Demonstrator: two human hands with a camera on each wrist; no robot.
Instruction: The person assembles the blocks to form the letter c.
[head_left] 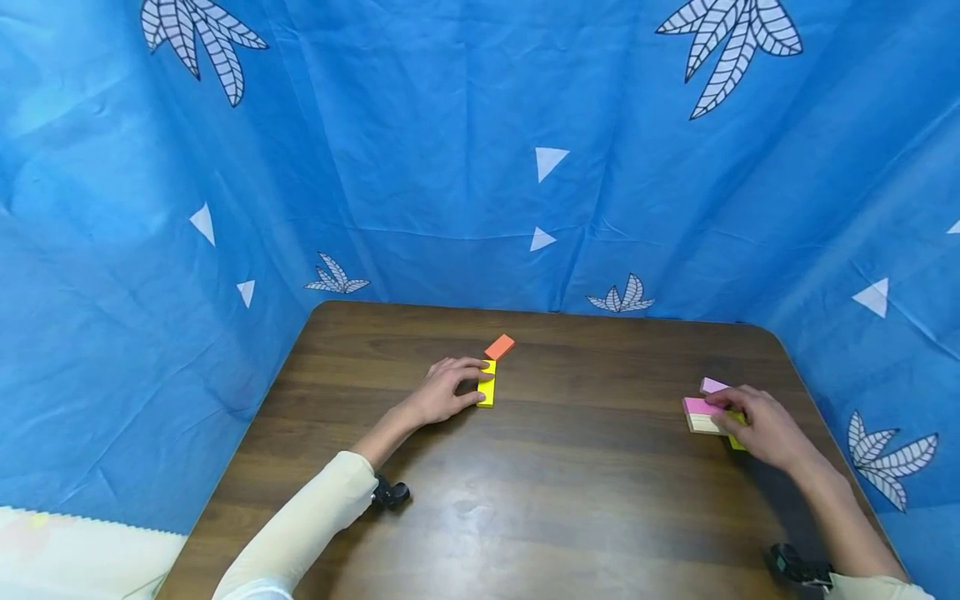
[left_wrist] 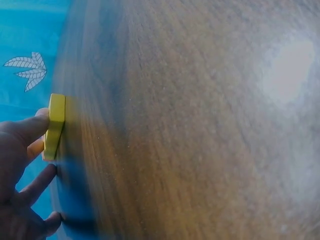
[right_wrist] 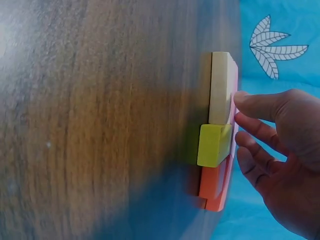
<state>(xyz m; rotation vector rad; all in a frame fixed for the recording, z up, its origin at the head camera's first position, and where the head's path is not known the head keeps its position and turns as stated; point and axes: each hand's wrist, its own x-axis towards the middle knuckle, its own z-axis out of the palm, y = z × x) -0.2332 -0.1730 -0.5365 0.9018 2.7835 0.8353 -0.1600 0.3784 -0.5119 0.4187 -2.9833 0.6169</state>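
The left hand [head_left: 444, 390] is laid flat on the table [head_left: 525, 500], its fingers nearly straight, with the fingertips touching the near edge of a yellow block [head_left: 487, 385]. This block is a thin, bright yellow oblong lying flat near the middle of the table; nothing is gripped. Just beyond its far end, an orange block [head_left: 499, 347] is seen lying at an angle, apart from the hand.

The right hand [head_left: 765, 427] is held over a small stack of blocks [head_left: 705, 415] near the right edge of the table, fingers gently bent and resting on its pink top [right_wrist: 233, 107]. In the right wrist view, a pale wooden side, a small yellow piece [right_wrist: 214, 145] and an orange piece [right_wrist: 215, 186] are shown pressed together under the fingertips. Whether the stack is actually pinched cannot be told.

A blue cloth [head_left: 465, 150] printed with leaves is hung behind the table.
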